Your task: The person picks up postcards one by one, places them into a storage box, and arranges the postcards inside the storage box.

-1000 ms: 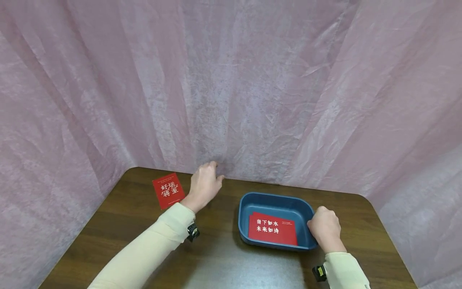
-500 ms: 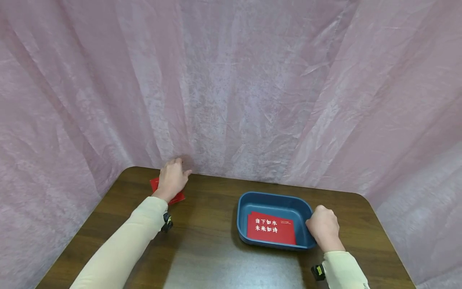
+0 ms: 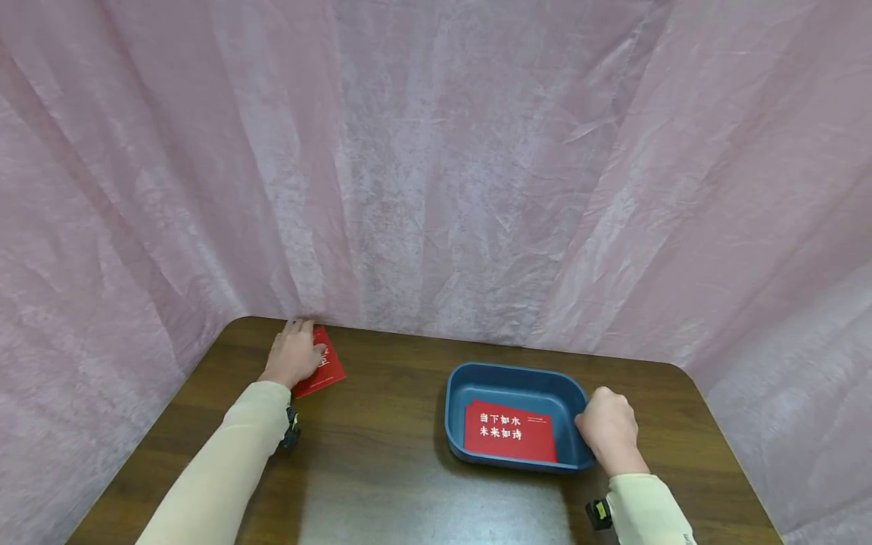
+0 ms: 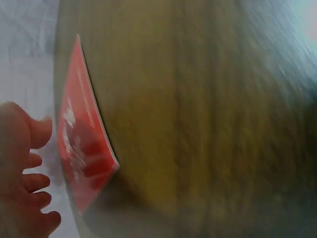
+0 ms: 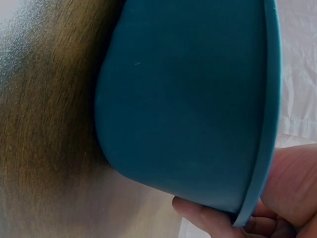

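Observation:
My left hand (image 3: 294, 354) hovers over a red card (image 3: 330, 371) with white characters at the far left of the table, covering part of it. In the left wrist view the fingers (image 4: 35, 199) are loosely bent beside the card (image 4: 84, 129), with nothing between them and their shadow falling on it. My right hand (image 3: 609, 428) grips the right end of a blue plastic bin (image 3: 521, 390). Seen from the right wrist, thumb and fingers pinch the rim of the bin (image 5: 183, 104) at its corner. Inside the bin lie overlapping red cards (image 3: 511, 435), the top one with white characters.
A dark wooden table (image 3: 381, 424) carries the bin and the card. Pink curtain (image 3: 443, 189) hangs along its back edge and both sides. Black devices are strapped at both wrists.
My left hand has swept left from mid-table, passing across the card to its left part. My right hand keeps its hold on the bin, and the cards inside lie as before.

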Demonstrator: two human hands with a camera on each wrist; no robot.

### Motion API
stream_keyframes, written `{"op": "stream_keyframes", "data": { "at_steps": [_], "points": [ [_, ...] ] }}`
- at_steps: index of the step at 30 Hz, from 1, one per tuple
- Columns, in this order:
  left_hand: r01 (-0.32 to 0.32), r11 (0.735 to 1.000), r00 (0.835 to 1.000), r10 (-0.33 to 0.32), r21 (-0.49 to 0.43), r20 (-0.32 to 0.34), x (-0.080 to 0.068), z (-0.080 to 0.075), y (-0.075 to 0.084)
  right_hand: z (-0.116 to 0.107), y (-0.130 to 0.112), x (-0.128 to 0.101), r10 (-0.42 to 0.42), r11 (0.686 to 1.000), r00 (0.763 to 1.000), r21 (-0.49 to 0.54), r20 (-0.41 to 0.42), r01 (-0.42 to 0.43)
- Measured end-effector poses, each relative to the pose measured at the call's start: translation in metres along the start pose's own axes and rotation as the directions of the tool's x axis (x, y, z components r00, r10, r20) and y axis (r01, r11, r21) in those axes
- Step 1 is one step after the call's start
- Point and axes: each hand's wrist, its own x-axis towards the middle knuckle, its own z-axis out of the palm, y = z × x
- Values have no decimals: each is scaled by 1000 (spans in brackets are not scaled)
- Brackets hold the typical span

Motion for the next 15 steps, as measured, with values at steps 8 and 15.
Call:
{"op": "stream_keyframes", "data": {
  "at_steps": [8, 15],
  "points": [
    [0, 998, 996, -5, 64, 89, -8, 13, -16, -5, 1, -2, 1, 1000, 1000, -6, 8, -1],
    [-14, 998, 998, 9, 61, 68, -11, 9, -11, -6, 3, -3, 7, 1000, 1000, -13, 6, -7]
  ]
}}
